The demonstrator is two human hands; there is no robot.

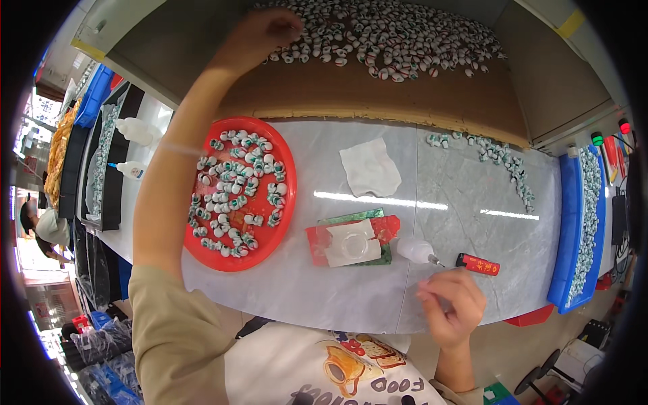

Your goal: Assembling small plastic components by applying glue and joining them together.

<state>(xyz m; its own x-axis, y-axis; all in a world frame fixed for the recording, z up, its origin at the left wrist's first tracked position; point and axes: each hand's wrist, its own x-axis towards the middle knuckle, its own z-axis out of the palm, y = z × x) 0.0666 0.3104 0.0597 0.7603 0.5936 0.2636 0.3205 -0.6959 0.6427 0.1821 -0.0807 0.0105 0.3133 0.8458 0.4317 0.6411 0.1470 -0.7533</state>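
Observation:
My left hand (275,28) reaches far forward over a bin, at the left end of a heap of small white, green and red pieces (398,40). Its fingers curl inward, and whatever they hold is hidden. Close to the table's front edge, my right hand (453,304) has thumb and forefinger drawn together in a pinch; anything between them is too small to make out. Just beyond it lie a small white bottle (415,251) with a thin metal tip and a red and black lighter (478,264). Left of the bottle, a white pad (353,243) with a round clear dish rests on red and green pieces.
Under my left arm sits a round red tray (289,202) of paired figures. A white cloth (370,167) lies mid-table. More pieces (503,158) line the bin's cardboard edge (378,115). A blue tray (563,229) stands right; white bottles (137,131) stand left.

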